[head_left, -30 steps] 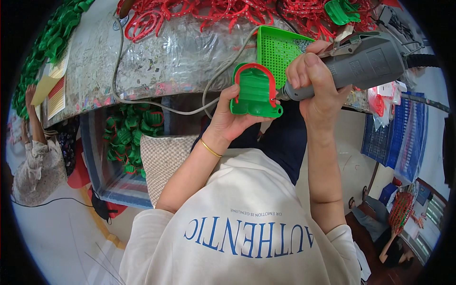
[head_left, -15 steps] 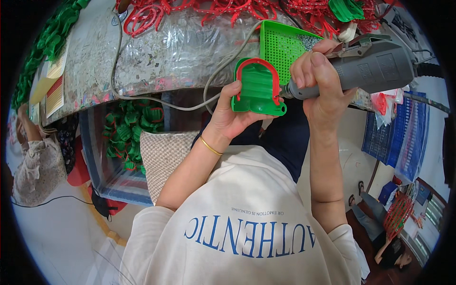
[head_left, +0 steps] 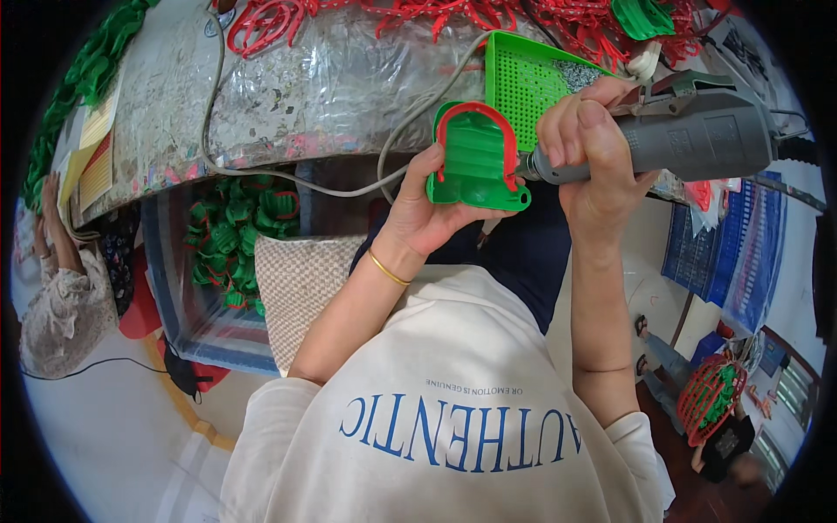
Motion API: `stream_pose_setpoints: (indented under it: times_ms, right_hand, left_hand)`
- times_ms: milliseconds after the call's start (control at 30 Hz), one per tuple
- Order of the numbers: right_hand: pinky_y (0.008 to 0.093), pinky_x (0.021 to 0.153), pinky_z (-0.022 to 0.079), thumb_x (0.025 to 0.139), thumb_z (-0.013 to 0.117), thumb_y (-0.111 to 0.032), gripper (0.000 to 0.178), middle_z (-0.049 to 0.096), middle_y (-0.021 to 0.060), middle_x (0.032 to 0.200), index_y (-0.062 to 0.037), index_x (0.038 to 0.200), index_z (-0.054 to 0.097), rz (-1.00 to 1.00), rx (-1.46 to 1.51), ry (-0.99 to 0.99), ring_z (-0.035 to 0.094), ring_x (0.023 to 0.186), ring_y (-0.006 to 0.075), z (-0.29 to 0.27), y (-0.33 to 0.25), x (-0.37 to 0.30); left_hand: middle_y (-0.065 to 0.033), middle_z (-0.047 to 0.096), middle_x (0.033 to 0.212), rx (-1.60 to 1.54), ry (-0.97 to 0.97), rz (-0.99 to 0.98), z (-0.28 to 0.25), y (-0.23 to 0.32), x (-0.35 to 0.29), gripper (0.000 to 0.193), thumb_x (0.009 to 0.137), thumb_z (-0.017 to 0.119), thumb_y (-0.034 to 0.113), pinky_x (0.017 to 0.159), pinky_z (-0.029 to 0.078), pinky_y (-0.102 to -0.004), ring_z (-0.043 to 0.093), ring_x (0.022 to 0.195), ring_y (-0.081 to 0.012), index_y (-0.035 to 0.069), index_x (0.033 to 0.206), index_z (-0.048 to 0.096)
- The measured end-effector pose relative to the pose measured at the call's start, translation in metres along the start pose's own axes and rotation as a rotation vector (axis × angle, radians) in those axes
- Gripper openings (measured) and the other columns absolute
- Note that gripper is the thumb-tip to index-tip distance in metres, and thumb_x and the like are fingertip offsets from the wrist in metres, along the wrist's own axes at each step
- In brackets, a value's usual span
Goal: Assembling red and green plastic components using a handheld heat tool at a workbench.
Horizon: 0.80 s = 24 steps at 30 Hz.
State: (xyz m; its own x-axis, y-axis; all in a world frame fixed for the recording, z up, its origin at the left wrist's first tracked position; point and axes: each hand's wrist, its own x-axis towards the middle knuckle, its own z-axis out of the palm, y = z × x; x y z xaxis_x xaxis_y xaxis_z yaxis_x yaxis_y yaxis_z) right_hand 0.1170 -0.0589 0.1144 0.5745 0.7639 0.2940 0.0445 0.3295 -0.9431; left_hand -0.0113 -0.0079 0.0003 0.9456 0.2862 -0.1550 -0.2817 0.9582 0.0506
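Worn, plastic-covered worktable [head_left: 288, 105] behind a green shell and a driver

Red straps [head_left: 418, 13] are heaped along the table's far edge, and a green perforated tray [head_left: 514, 96] sits near them with small metal bits [head_left: 575, 74] in one corner. Below the table, at the left, more green pieces [head_left: 240, 240] fill a blue crate [head_left: 167, 301].

Just in front of the table edge, the green shell [head_left: 475, 152] is held up with its hollow side showing. It is glossy and ridged inside, with rounded lobes along the bottom and a small hole at its lower right corner. A red band [head_left: 478, 108] arches over its top and down both sides.

The left hand [head_left: 417, 213] grips the shell, thumb against its left edge, fingers partly hidden beneath it. The right hand [head_left: 602, 152] has its fingers curled firmly round the front of a grey power driver [head_left: 697, 135]. The driver's nose points at the band's lower right end; whether they touch cannot be told.
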Motion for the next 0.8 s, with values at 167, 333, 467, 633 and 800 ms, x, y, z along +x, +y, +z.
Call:
stream_pose_setpoints:
  times_ms: [167, 333, 467, 633, 800]
  right_hand:
    - [0.0273, 0.049, 0.034, 0.086, 0.054, -0.009, 0.008, 0.04, 0.0008, 0.056, -0.0041, 0.091, 0.05, 0.035, 0.049, -0.038, 0.039, 0.048, 0.0115, -0.001, -0.004, -0.004]
    - [0.0268, 0.048, 0.031, 0.086, 0.055, -0.01, 0.013, 0.038, -0.0006, 0.055, -0.0057, 0.097, 0.052, 0.001, 0.225, -0.136, 0.037, 0.047, 0.0105, -0.012, -0.018, 0.02]
    - [0.0257, 0.048, 0.038, 0.083, 0.061, 0.0, 0.013, 0.049, 0.0028, 0.063, 0.0035, 0.094, 0.056, -0.086, 0.318, 0.027, 0.046, 0.05, 0.0102, -0.022, -0.006, 0.065]
    - [0.0289, 0.054, 0.043, 0.082, 0.062, 0.002, 0.013, 0.052, 0.0031, 0.065, 0.0015, 0.092, 0.055, -0.21, 0.054, 0.186, 0.049, 0.054, 0.012, -0.032, 0.055, 0.104]
    - [0.0282, 0.053, 0.044, 0.084, 0.062, 0.001, 0.01, 0.054, 0.0042, 0.064, 0.0019, 0.09, 0.055, -0.199, -0.008, 0.198, 0.049, 0.053, 0.0113, -0.034, 0.083, 0.116]
  left_hand:
    - [-0.0205, 0.051, 0.127, -0.082, -0.016, -0.024, 0.001, 0.0, -0.004, 0.061, 0.088, 0.056, 0.043, 0.093, 0.046, -0.0541, 0.053, 0.115, -0.0384, 0.002, 0.132, 0.042]
    - [-0.0234, 0.051, 0.126, 0.08, 0.026, -0.023, 0.002, 0.001, -0.008, 0.065, 0.088, 0.055, 0.044, 0.095, 0.047, -0.0472, 0.053, 0.116, -0.0355, 0.0, 0.133, 0.041]
    - [-0.0252, 0.051, 0.125, 0.034, -0.031, -0.052, 0.003, -0.002, -0.009, 0.071, 0.084, 0.06, 0.047, 0.096, 0.045, -0.0485, 0.053, 0.115, -0.0365, 0.0, 0.133, 0.04]
    - [-0.0257, 0.05, 0.125, -0.084, -0.025, -0.054, -0.005, 0.001, -0.002, 0.074, 0.081, 0.062, 0.047, 0.093, 0.047, -0.0506, 0.053, 0.113, -0.0396, -0.001, 0.133, 0.04]
    - [-0.0266, 0.05, 0.124, -0.088, -0.027, -0.055, -0.009, 0.002, -0.001, 0.076, 0.08, 0.063, 0.049, 0.092, 0.047, -0.0517, 0.053, 0.112, -0.0398, -0.001, 0.132, 0.041]
